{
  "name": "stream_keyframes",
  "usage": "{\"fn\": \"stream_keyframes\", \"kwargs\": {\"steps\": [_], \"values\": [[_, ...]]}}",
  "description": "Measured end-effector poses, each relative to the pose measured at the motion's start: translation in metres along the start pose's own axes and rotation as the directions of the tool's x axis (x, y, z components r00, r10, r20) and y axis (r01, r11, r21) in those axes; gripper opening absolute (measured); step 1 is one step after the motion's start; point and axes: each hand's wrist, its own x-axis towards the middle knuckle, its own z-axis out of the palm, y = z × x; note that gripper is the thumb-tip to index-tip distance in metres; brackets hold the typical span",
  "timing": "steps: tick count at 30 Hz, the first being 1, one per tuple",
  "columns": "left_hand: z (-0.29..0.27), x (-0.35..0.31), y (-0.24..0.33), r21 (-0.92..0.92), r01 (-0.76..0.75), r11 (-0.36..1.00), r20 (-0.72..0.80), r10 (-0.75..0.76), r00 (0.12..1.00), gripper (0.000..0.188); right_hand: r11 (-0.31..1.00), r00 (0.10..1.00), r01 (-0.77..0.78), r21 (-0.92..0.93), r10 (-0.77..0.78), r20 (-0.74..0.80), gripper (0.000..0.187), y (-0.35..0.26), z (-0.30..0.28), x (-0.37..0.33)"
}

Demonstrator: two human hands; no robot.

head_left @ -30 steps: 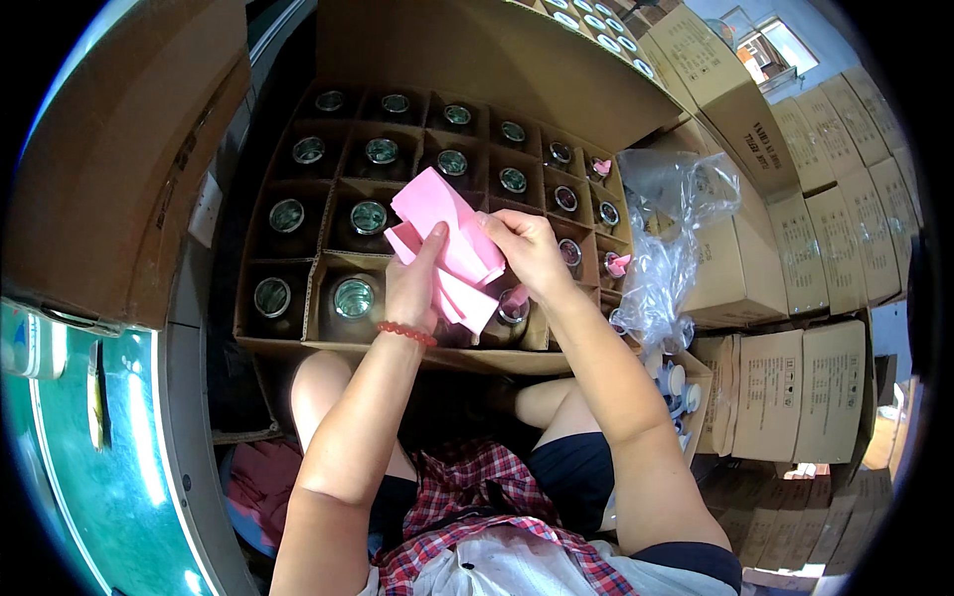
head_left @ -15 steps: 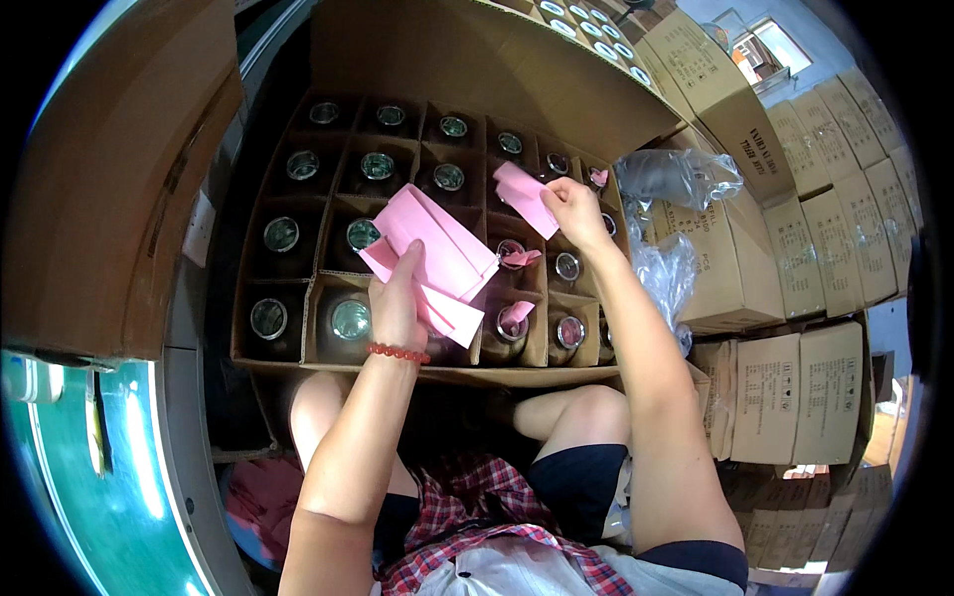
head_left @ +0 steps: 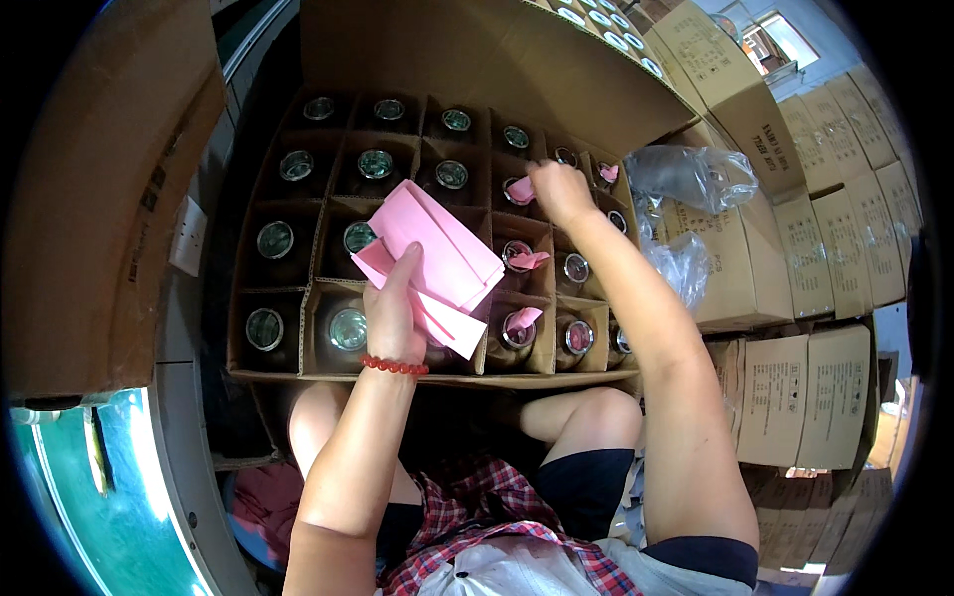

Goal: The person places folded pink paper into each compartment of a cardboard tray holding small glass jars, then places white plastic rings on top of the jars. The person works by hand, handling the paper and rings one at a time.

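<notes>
My left hand (head_left: 394, 308), with a red beaded bracelet on its wrist, grips a stack of folded pink paper sheets (head_left: 437, 243) above the box. My right hand (head_left: 562, 191) has its fingers closed on a pink paper slip (head_left: 519, 189) at the mouth of a glass bottle. The fingertips partly hide that slip and the rim. Below stands an open cardboard box (head_left: 397, 377) whose dividers part it into rows of cells. In the cells stand round-mouthed glass bottles (head_left: 275, 238). Twisted pink paper pokes out of several bottles on the right, such as one paper piece (head_left: 527, 260).
Clear plastic bags (head_left: 696, 179) lie beside an open carton (head_left: 730, 258) on the right. Stacked cartons (head_left: 845, 238) line the far right. A tall brown carton (head_left: 109, 199) rises on the left above a green surface (head_left: 119, 477). White-rimmed items (head_left: 616, 40) show beyond the box flap.
My right hand has moved slightly left and forward, bringing its pink slip down into a bottle mouth. The left hand still holds the stack in nearly the same place.
</notes>
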Motion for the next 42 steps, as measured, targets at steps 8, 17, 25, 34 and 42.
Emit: {"fn": "stream_keyframes", "kwargs": {"steps": [8, 17, 25, 34, 42], "values": [[-0.002, 0.005, -0.003, -0.024, 0.01, 1.0, -0.004, -0.01, 1.0, 0.042, 0.856, 0.967, -0.246, 0.454, 0.249, 0.055, 0.02, -0.004, 0.044, 0.005], [0.002, 0.003, -0.008, 0.011, -0.008, 1.0, 0.003, 0.008, 1.0, 0.041, 0.939, 0.989, -0.15, 0.309, 0.147, 0.035, 0.027, -0.005, 0.043, -0.012], [-0.005, 0.01, -0.014, -0.01, -0.07, 0.998, 0.053, 0.07, 0.996, 0.04, 0.182, 0.959, -0.162, 0.97, 0.262, 0.111, 0.034, -0.058, -0.033, -0.025], [-0.002, 0.01, -0.016, 0.055, -0.028, 0.998, 0.107, 0.022, 0.994, 0.041, 0.203, 0.987, -0.141, 0.969, 0.106, 0.121, 0.022, -0.118, -0.054, -0.061], [-0.002, 0.01, -0.013, 0.024, -0.103, 0.994, 0.064, 0.102, 0.993, 0.037, 0.326, 0.945, -0.078, 0.942, 0.324, -0.034, 0.015, -0.106, -0.072, -0.057]]}}
